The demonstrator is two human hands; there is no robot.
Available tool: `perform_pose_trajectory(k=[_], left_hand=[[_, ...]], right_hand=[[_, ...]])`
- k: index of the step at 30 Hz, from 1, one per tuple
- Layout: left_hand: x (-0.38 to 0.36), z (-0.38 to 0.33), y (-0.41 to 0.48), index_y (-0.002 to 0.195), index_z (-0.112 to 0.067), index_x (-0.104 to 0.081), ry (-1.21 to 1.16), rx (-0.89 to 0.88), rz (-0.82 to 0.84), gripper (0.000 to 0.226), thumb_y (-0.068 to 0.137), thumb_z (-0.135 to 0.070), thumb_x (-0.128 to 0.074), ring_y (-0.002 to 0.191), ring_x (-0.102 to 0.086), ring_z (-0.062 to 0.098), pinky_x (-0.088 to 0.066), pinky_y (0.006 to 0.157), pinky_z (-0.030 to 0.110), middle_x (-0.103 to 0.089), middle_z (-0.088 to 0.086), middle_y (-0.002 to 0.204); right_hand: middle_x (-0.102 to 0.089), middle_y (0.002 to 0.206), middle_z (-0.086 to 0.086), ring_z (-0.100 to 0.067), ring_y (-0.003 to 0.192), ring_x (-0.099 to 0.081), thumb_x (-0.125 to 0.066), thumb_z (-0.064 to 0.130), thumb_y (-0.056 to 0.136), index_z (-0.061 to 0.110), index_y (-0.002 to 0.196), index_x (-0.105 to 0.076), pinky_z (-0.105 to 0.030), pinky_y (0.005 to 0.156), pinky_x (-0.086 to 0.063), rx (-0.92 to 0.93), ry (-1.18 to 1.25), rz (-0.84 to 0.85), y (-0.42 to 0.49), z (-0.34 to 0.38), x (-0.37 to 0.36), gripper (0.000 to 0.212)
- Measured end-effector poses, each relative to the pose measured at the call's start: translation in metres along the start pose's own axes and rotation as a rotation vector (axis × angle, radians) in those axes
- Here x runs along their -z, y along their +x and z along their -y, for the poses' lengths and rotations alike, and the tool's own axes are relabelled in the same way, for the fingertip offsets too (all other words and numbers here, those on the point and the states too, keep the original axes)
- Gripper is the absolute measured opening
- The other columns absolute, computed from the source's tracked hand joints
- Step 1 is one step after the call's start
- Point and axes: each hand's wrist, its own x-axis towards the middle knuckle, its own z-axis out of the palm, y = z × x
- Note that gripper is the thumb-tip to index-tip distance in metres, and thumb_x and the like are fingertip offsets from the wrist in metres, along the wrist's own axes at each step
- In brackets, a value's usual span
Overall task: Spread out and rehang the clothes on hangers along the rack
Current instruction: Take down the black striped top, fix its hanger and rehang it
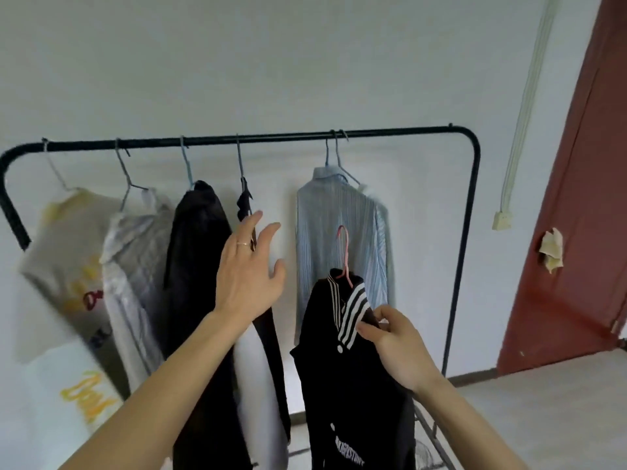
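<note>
The black rack [373,133] spans the frame's upper half. At lower centre-right the black jacket [353,385] hangs long axis vertical, right hand [398,347] fingers pinching its striped collar. The pink hanger [345,256] hook points up toward the bar's open gap above-left (likely its slot). The left hand [249,276], fingers spread and empty, is nearer that gap.

Both bare forearms reach up and forward toward the black metal clothes rack [237,139]. The left hand [249,276] is raised below its top bar, palm away, fingers spread and loose, a thin ring on one finger, gripping nothing. The right hand [398,347] sits lower, nearer the rack's right post, fingers pinched closed on fabric.
</note>
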Motion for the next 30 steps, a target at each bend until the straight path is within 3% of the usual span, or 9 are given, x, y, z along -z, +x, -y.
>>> perform_pose_trajectory(k=[5,11,16,18,20,24,27,30], left_hand=[[0.009,0.023,0.057,0.152,-0.021,-0.022,-0.393,0.426,0.058,0.077,0.088,-0.033,-0.063,0.144,-0.023,0.028,-0.029,0.114,0.040,-0.018,0.007,0.159],[-0.010,0.051,0.092,0.156,-0.024,-0.008,-0.580,0.607,0.285,0.091,0.086,-0.028,-0.066,0.140,-0.035,0.031,-0.038,0.110,0.041,-0.025,0.012,0.156],[-0.029,0.065,0.104,0.154,-0.027,-0.018,-0.634,0.655,0.311,0.079,0.089,-0.021,-0.060,0.121,-0.053,0.028,-0.049,0.100,0.042,-0.044,0.009,0.140],[-0.035,0.068,0.109,0.153,-0.027,-0.021,-0.661,0.662,0.317,0.074,0.089,-0.015,-0.057,0.104,-0.059,0.021,-0.054,0.079,0.030,-0.050,0.004,0.129],[-0.039,0.069,0.113,0.150,-0.026,-0.026,-0.679,0.659,0.312,0.069,0.089,-0.009,-0.054,0.094,-0.058,0.016,-0.049,0.063,0.021,-0.052,0.001,0.120],[-0.046,0.070,0.120,0.149,-0.025,-0.028,-0.649,0.673,0.285,0.068,0.089,-0.005,-0.051,0.094,-0.056,0.017,-0.050,0.082,0.030,-0.051,0.000,0.108],[-0.048,0.069,0.122,0.150,-0.026,-0.026,-0.652,0.691,0.261,0.068,0.090,-0.004,-0.048,0.084,-0.052,0.010,-0.047,0.079,0.028,-0.048,-0.005,0.099],[-0.050,0.066,0.126,0.149,-0.025,-0.027,-0.669,0.714,0.253,0.066,0.089,-0.003,-0.045,0.085,-0.055,0.013,-0.048,0.073,0.027,-0.050,-0.003,0.100]], right_hand=[[-0.052,0.069,-0.002,-0.021,0.069,-0.050,-0.061,0.025,0.084,0.016,0.073,-0.041,-0.035,0.066,-0.038,0.161,-0.095,-0.100,0.063,0.065,-0.030,0.025],[-0.048,0.065,0.006,-0.017,0.065,-0.046,-0.059,0.021,0.085,0.018,0.070,-0.039,-0.031,0.060,-0.034,0.288,-0.132,-0.183,0.140,0.140,-0.055,0.025],[-0.055,0.065,0.003,-0.022,0.068,-0.053,-0.055,0.020,0.080,0.019,0.066,-0.040,-0.031,0.059,-0.036,0.312,-0.185,-0.189,0.200,0.170,-0.068,0.020],[-0.058,0.068,0.002,-0.022,0.072,-0.056,-0.054,0.018,0.081,0.019,0.068,-0.043,-0.031,0.060,-0.037,0.297,-0.185,-0.182,0.219,0.173,-0.072,0.017],[-0.058,0.073,0.002,-0.022,0.076,-0.056,-0.055,0.017,0.082,0.019,0.071,-0.044,-0.031,0.065,-0.038,0.270,-0.168,-0.175,0.234,0.169,-0.075,0.016],[-0.059,0.083,-0.003,-0.024,0.079,-0.056,-0.055,0.024,0.087,0.016,0.081,-0.044,-0.033,0.064,-0.037,0.178,-0.257,-0.073,0.251,0.137,-0.079,0.015],[-0.063,0.096,-0.004,-0.019,0.083,-0.058,-0.059,0.026,0.088,0.015,0.097,-0.050,-0.031,0.067,-0.041,0.098,-0.170,0.014,0.256,0.113,-0.082,0.017],[-0.066,0.102,-0.001,-0.015,0.089,-0.063,-0.053,0.007,0.088,0.019,0.114,-0.052,-0.025,0.071,-0.046,0.156,-0.042,0.072,0.256,0.106,-0.082,0.029]])
